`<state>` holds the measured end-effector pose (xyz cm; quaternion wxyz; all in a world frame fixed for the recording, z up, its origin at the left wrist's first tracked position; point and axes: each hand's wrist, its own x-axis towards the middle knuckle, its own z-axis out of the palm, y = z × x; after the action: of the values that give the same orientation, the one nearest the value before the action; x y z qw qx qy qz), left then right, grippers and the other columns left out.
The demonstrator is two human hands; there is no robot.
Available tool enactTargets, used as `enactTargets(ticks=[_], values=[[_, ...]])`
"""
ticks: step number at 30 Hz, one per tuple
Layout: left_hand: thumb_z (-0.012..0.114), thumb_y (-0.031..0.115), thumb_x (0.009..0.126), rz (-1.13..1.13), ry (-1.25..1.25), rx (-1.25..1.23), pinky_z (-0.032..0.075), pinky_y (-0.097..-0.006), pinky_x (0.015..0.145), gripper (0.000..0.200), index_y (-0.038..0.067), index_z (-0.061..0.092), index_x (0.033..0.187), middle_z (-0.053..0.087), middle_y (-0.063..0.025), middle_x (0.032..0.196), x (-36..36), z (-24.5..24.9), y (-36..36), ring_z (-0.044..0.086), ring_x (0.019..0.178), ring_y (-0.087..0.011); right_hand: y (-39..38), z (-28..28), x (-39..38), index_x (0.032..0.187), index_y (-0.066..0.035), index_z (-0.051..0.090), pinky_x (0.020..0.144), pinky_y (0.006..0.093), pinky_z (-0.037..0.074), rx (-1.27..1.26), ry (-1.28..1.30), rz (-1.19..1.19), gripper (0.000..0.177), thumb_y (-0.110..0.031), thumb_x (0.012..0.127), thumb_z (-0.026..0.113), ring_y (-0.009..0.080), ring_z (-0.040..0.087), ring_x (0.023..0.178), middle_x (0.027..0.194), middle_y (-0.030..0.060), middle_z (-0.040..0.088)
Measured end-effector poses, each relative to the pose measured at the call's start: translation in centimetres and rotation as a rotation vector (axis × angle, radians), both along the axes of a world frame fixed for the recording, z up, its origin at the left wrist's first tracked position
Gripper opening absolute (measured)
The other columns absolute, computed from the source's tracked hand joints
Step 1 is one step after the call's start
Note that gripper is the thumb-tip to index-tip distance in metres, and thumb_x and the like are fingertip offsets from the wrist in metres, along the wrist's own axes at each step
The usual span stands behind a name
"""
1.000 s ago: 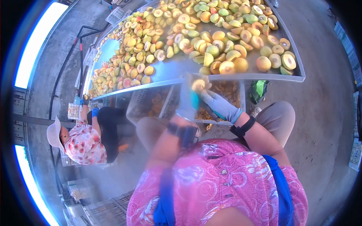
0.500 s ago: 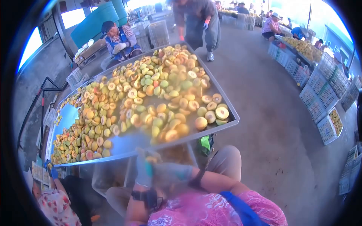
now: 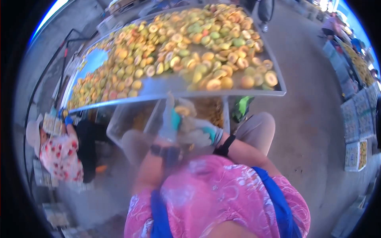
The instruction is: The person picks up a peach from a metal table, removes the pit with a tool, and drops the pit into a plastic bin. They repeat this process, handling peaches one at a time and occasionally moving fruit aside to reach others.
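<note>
Both hands wear pale gloves with teal patches and meet in front of my chest, at the near edge of a metal table (image 3: 242,94) heaped with fruit halves (image 3: 131,81). My left hand (image 3: 171,119) is upright, its fingers closed around an orange-yellow fruit piece (image 3: 183,110). Just right of it, my right hand (image 3: 200,131) points left, fingers curled in close below the fruit; blur hides what they hold. Behind my hands, under the table edge, are grey bins (image 3: 119,129), one with brownish contents (image 3: 212,111).
On the left a co-worker in a floral top (image 3: 63,158) has a blue-gloved hand at the table's corner. A green and black bag (image 3: 242,108) lies by my right knee. Crates (image 3: 355,119) are stacked at the right, near other people at a second fruit table (image 3: 357,61).
The view has tilted down, so the table and my hands appear higher and more of my pink top shows. My hands remain together, with fruit still in the left.
</note>
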<state>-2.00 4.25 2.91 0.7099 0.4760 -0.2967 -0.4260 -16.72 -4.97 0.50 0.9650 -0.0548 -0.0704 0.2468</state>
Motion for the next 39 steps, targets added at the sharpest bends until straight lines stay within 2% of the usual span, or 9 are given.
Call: enactTargets(ticks=[4, 6, 8, 20, 28, 31, 32, 34, 39], values=[[0.049, 0.052, 0.095, 0.130, 0.222, -0.255, 0.054, -0.0386, 0.065, 0.049, 0.005, 0.061, 0.090, 0.064, -0.0154, 0.087, 4.8, -1.0, 2.3, 0.063, 0.075, -0.0272, -0.1, 1.1, -0.6, 0.098, -0.011, 0.053, 0.032, 0.0156, 0.026, 0.042, -0.016, 0.016, 0.034, -0.044, 0.099, 0.045, 0.0026, 0.033, 0.039, 0.059, -0.0061, 0.037], [0.053, 0.032, 0.097, 0.573, -0.234, -0.016, 0.053, -0.0384, 0.073, 0.031, 0.004, 0.063, 0.103, 0.062, -0.0148, 0.103, 10.0, -2.4, 4.2, 0.062, 0.090, -0.0293, 0.7, 5.1, -1.5, 0.097, -0.011, 0.052, 0.037, 0.0168, 0.032, -0.330, 0.420, -0.441, 0.035, -0.045, 0.098, 0.046, 0.0044, 0.040, 0.044, 0.061, -0.0070, 0.040], [0.052, 0.026, 0.095, 0.694, -1.806, 0.545, 0.049, -0.0354, 0.084, 0.030, 0.007, 0.061, 0.116, 0.060, -0.0146, 0.116, 13.7, -0.9, 7.0, 0.059, 0.102, -0.0291, -3.2, -0.1, -1.0, 0.099, -0.010, 0.052, 0.035, 0.0196, 0.028, -0.201, 0.100, -0.244, 0.035, -0.044, 0.099, 0.044, 0.0044, 0.036, 0.042, 0.064, -0.0073, 0.040], [0.054, 0.059, 0.085, 0.231, -0.743, 0.863, 0.038, -0.0393, 0.104, 0.082, -0.004, 0.041, 0.136, 0.048, -0.0268, 0.136, 10.6, -1.2, -10.8, 0.047, 0.127, -0.0376, -8.9, 0.4, -6.0, 0.103, -0.007, 0.054, 0.031, 0.0209, 0.028, -0.180, 0.148, -0.614, 0.037, -0.041, 0.102, 0.040, 0.0042, 0.034, 0.037, 0.064, -0.0041, 0.042], [0.066, 0.048, 0.078, 0.302, -0.500, 0.755, 0.042, -0.0381, 0.099, 0.088, -0.008, 0.032, 0.138, 0.054, -0.0266, 0.128, 11.1, -1.7, -13.2, 0.054, 0.119, -0.0365, -8.6, -0.8, -6.7, 0.101, -0.010, 0.058, 0.032, 0.0231, 0.032, -0.244, 0.345, -0.713, 0.032, -0.040, 0.100, 0.046, 0.0075, 0.039, 0.037, 0.067, -0.0020, 0.048], [0.068, 0.021, 0.077, 0.257, -0.549, 0.414, 0.040, -0.0331, 0.102, 0.090, 0.000, 0.019, 0.149, 0.045, -0.0213, 0.139, 12.4, -4.8, -12.4, 0.047, 0.126, -0.0298, -7.0, -0.2, -5.2, 0.106, -0.011, 0.060, 0.054, 0.0211, 0.048, -0.688, 0.771, -0.988, 0.031, -0.039, 0.098, 0.052, 0.0065, 0.057, 0.062, 0.088, -0.0017, 0.061], [0.071, 0.017, 0.081, 0.341, -0.634, 0.381, 0.049, -0.0321, 0.085, 0.080, 0.004, 0.028, 0.146, 0.061, -0.0109, 0.112, 13.4, -7.2, -12.9, 0.059, 0.097, -0.0196, -8.3, -4.4, -5.8, 0.109, -0.011, 0.061, 0.063, 0.0237, 0.049, -0.735, 0.605, -0.928, 0.031, -0.039, 0.098, 0.051, 0.0062, 0.058, 0.074, 0.090, -0.0042, 0.060], [0.072, 0.008, 0.077, 0.283, -0.562, 0.295, 0.051, -0.0308, 0.080, 0.071, 0.001, 0.036, 0.138, 0.057, -0.0118, 0.117, 16.2, -11.3, -13.7, 0.059, 0.097, -0.0181, -6.6, 0.1, -4.9, 0.093, -0.017, 0.056, 0.037, 0.0257, 0.033, -0.619, 0.632, -0.695, 0.031, -0.047, 0.098, 0.047, 0.0079, 0.040, 0.039, 0.061, -0.0052, 0.043], [0.070, 0.009, 0.077, 0.417, -0.562, 0.268, 0.053, -0.0301, 0.076, 0.051, 0.005, 0.050, 0.124, 0.061, -0.0077, 0.109, 13.0, -7.3, -11.7, 0.061, 0.092, -0.0169, -6.7, -5.7, -3.8, 0.094, -0.024, 0.055, 0.034, 0.0213, 0.025, -0.352, 0.446, -0.581, 0.026, -0.050, 0.095, 0.052, 0.0073, 0.034, 0.038, 0.061, -0.0074, 0.041]])
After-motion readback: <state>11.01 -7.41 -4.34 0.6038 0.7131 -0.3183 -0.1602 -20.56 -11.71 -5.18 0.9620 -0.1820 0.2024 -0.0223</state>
